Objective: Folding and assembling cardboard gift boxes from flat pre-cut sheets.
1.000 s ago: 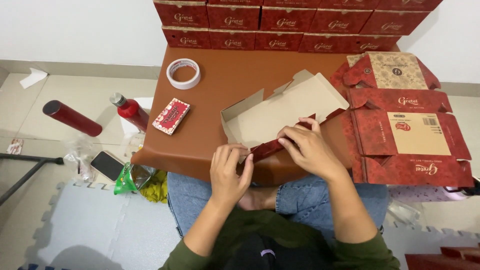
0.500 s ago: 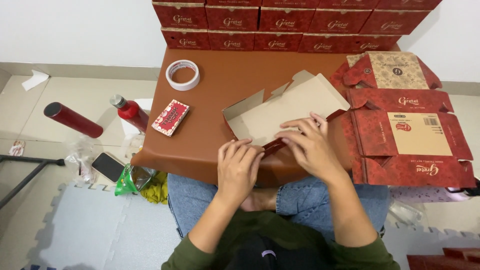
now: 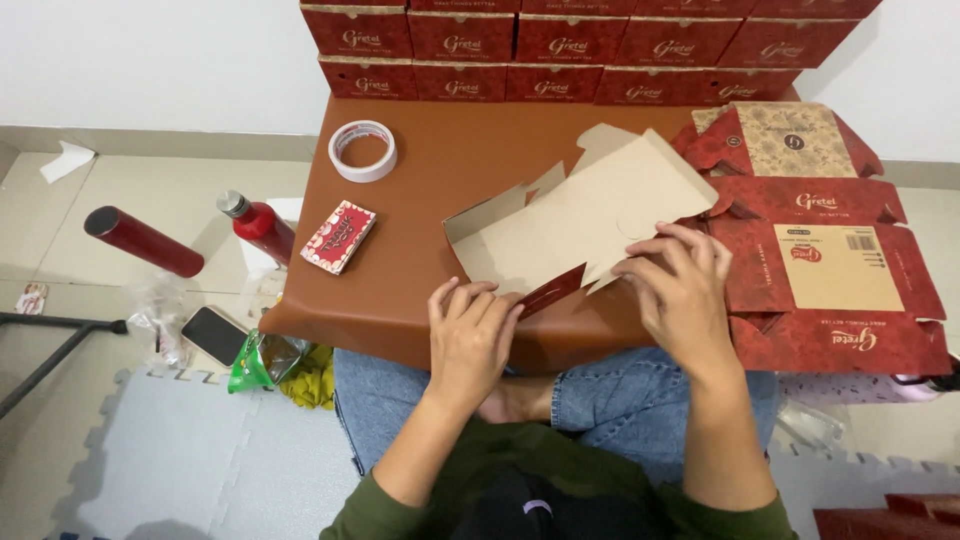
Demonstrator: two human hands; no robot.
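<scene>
Nearest, the left hand [image 3: 470, 335] presses flat, fingers together, on the near red flap of a half-folded cardboard box [image 3: 585, 215] at the front edge of the brown tabletop [image 3: 470, 150]. The right hand [image 3: 680, 285] lies spread on its panel, fingertips pinching a fold. The card looks light, stiff and easily creased, so best held along the scored edges. Beyond lie flat red blanks [image 3: 830, 270], then a tape roll [image 3: 363, 150].

A tape roll [image 3: 363, 150] and small red packet [image 3: 339, 236] lie on the brown table [image 3: 470, 150].

Half-folded box [image 3: 585, 215] on table [image 3: 470, 160] – tape roll [image 3: 363, 150] left, flat cartons [image 3: 830, 240] right, stacked boxes [image 3: 560, 45] behind.
</scene>
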